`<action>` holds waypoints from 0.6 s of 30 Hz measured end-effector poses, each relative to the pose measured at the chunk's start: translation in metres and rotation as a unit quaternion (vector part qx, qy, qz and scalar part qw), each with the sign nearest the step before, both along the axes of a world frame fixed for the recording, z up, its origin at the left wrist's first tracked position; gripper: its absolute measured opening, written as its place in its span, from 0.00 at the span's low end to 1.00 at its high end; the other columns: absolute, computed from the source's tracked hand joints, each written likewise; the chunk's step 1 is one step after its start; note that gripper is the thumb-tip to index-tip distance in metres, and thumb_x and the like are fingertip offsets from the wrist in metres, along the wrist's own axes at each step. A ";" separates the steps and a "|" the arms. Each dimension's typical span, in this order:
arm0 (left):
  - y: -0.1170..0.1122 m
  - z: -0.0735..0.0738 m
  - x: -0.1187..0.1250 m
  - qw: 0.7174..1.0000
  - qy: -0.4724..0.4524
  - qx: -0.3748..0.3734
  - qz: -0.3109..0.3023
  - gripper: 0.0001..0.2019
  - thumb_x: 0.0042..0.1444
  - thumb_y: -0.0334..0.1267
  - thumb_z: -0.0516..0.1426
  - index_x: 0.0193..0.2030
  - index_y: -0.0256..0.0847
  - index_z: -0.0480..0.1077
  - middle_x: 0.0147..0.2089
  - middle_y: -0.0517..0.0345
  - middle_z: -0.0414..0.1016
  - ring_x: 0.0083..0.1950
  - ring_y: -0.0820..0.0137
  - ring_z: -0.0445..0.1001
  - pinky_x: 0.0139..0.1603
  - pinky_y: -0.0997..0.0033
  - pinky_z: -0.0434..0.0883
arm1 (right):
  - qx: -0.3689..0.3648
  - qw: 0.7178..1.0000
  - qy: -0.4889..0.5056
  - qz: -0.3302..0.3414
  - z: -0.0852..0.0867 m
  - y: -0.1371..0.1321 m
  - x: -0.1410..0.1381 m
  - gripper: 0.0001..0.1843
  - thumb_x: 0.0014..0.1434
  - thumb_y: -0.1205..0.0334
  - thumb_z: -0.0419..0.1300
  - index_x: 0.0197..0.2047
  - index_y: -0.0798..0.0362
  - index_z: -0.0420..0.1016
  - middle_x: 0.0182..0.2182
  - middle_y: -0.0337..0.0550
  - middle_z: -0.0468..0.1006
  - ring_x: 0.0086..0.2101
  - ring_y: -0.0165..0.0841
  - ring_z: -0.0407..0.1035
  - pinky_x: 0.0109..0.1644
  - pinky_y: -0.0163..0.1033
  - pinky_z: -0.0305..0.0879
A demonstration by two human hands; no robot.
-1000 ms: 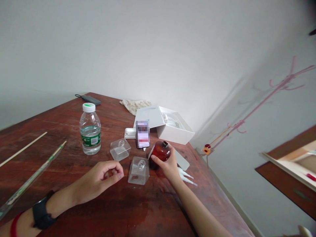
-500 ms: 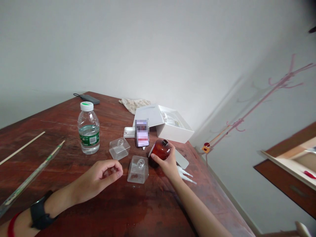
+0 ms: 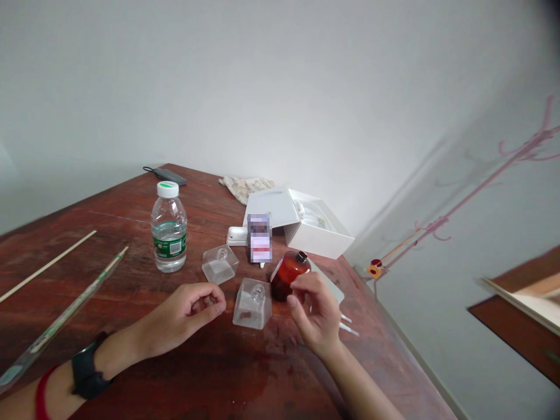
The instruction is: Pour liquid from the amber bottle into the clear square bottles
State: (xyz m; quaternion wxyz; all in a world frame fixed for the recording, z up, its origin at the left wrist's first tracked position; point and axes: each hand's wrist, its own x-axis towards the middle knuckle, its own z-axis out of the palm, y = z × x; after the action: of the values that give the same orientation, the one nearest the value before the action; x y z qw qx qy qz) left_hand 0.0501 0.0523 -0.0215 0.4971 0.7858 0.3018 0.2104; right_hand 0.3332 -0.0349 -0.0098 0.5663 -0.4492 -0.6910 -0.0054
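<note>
My right hand [image 3: 314, 309] sits against the lower right of an amber glass bottle [image 3: 289, 275] with a black neck and a white label edge, its fingers spread apart and holding nothing. My left hand [image 3: 188, 314] rests loosely curled on the wooden table [image 3: 131, 201], empty, just left of a transparent square plastic container [image 3: 252, 304], which stands upside down. A second transparent container [image 3: 220, 264] stands farther back. A black band and a red band circle my left wrist.
A water bottle [image 3: 168, 228] stands left of the containers. Behind them are a phone [image 3: 259, 238] with a blurred screen, an open white box [image 3: 319, 224], and a crumpled cloth [image 3: 245, 188]. Two long thin sticks [image 3: 65, 309] lie at left; white nozzle tips [image 3: 349, 325] poke out at right.
My right hand has let go of the amber bottle and moved toward me and right, its fingers spreading. The view has shifted slightly, and my left hand is unchanged.
</note>
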 end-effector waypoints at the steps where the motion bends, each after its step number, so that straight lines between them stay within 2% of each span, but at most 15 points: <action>1: 0.000 0.000 0.000 1.000 -0.001 0.001 0.002 0.21 0.69 0.57 0.56 0.41 0.40 0.76 0.34 0.59 0.73 0.34 0.66 0.70 0.34 0.72 0.66 | -0.037 0.999 -0.024 0.022 0.001 -0.001 -0.003 0.09 0.64 0.62 0.67 0.48 0.46 0.78 0.38 0.42 0.77 0.33 0.36 0.71 0.35 0.41 0.71; 2: 0.000 0.000 0.000 1.000 -0.003 0.001 0.002 0.21 0.69 0.57 0.56 0.41 0.40 0.76 0.34 0.59 0.73 0.34 0.66 0.70 0.34 0.72 0.66 | -0.088 0.994 -0.053 0.043 0.002 -0.002 -0.006 0.13 0.63 0.61 0.69 0.51 0.46 0.79 0.42 0.44 0.79 0.36 0.37 0.74 0.38 0.42 0.74; 4: -0.001 0.000 0.000 1.000 -0.005 0.002 0.004 0.21 0.70 0.57 0.56 0.41 0.40 0.76 0.34 0.59 0.72 0.34 0.66 0.70 0.34 0.72 0.65 | -0.182 0.976 -0.097 0.073 0.002 -0.003 -0.010 0.25 0.60 0.59 0.72 0.60 0.45 0.77 0.52 0.49 0.79 0.48 0.42 0.78 0.51 0.47 0.78; 6: -0.001 0.001 0.000 1.000 -0.006 0.002 0.003 0.21 0.70 0.58 0.56 0.40 0.40 0.75 0.33 0.59 0.72 0.34 0.66 0.70 0.34 0.72 0.65 | -0.245 0.959 -0.118 0.080 0.001 -0.003 -0.012 0.36 0.58 0.57 0.75 0.68 0.44 0.72 0.62 0.52 0.75 0.60 0.48 0.74 0.62 0.53 0.75; 8: -0.001 0.002 0.000 1.000 -0.006 0.002 -0.001 0.21 0.70 0.57 0.56 0.40 0.40 0.75 0.33 0.60 0.72 0.34 0.67 0.69 0.33 0.72 0.65 | -0.280 0.949 -0.123 0.072 -0.001 -0.003 -0.012 0.43 0.57 0.56 0.75 0.72 0.43 0.67 0.67 0.53 0.71 0.64 0.51 0.71 0.67 0.57 0.71; 12: -0.002 0.003 0.000 1.000 -0.012 0.006 0.009 0.20 0.69 0.55 0.56 0.40 0.39 0.75 0.33 0.60 0.72 0.33 0.67 0.69 0.34 0.72 0.64 | -0.306 0.943 -0.118 0.059 -0.004 -0.001 -0.012 0.44 0.58 0.59 0.74 0.74 0.43 0.65 0.68 0.52 0.73 0.66 0.52 0.70 0.70 0.60 0.68; 18: -0.003 0.004 0.001 0.999 -0.025 0.001 0.022 0.19 0.68 0.54 0.56 0.39 0.39 0.75 0.34 0.58 0.75 0.34 0.67 0.71 0.34 0.70 0.64 | -0.320 0.934 -0.137 0.074 -0.002 0.002 -0.011 0.38 0.59 0.62 0.72 0.70 0.48 0.66 0.63 0.54 0.77 0.62 0.48 0.74 0.68 0.57 0.69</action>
State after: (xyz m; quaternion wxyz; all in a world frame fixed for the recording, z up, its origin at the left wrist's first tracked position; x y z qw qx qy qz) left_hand 0.0511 0.0495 -0.0172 0.4987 0.7740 0.3064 0.2415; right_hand 0.3222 -0.0328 -0.0116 0.2908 -0.5496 -0.7582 0.1962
